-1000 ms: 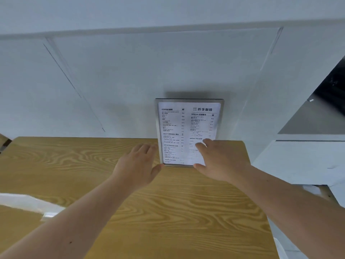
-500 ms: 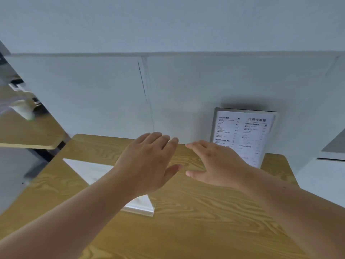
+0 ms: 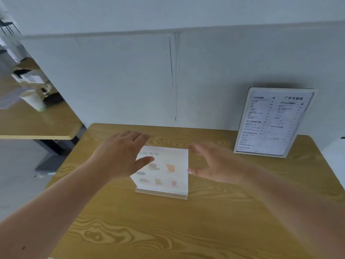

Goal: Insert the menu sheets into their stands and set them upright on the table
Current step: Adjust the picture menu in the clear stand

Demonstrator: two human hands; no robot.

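Observation:
A clear stand holding a black-and-white menu sheet (image 3: 270, 122) stands upright at the table's back right, against the white partition. A second clear stand with a colourful picture menu (image 3: 166, 171) lies flat in the middle of the wooden table (image 3: 168, 230). My left hand (image 3: 121, 156) hovers over that stand's left edge, fingers spread, holding nothing. My right hand (image 3: 214, 163) hovers just off its right edge, fingers apart and empty, thumb close to the stand's side. The left hand hides part of the picture menu.
A white partition wall (image 3: 130, 81) runs along the table's far edge. Another wooden table (image 3: 37, 120) stands at the left with a white cup (image 3: 34, 100) and dark items. Grey floor shows between the tables.
Both hands left the upright menu stand and moved left to the flat stand. My view swung left, so the upright stand now sits at the right.

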